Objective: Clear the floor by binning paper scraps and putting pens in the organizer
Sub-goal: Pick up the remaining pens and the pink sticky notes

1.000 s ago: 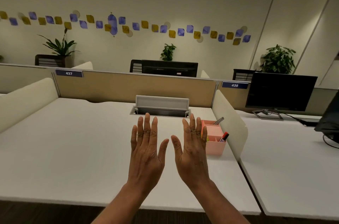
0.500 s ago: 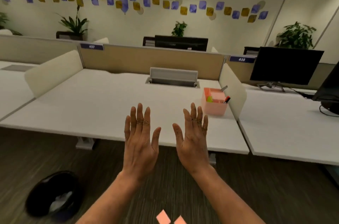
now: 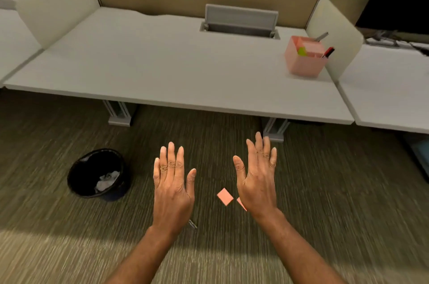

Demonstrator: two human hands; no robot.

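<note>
Your left hand (image 3: pixel 173 193) and right hand (image 3: pixel 258 183), fingers (image 3: pixel 171 158) straight, hung over open carpet (image 3: pixel 325 190) before the desk (image 3: pixel 162 70) edge; view had dropped.

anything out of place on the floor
Two pink paper scraps lie loose on the carpet, one partly behind the right hand, not in the bin; a thin grey pen-like item lies by the left hand.

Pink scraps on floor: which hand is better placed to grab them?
Right, probably. The right hand hangs just beside the scraps, one partly hidden behind it; the left hand is farther off, toward the bin. Both are open and empty.
</note>
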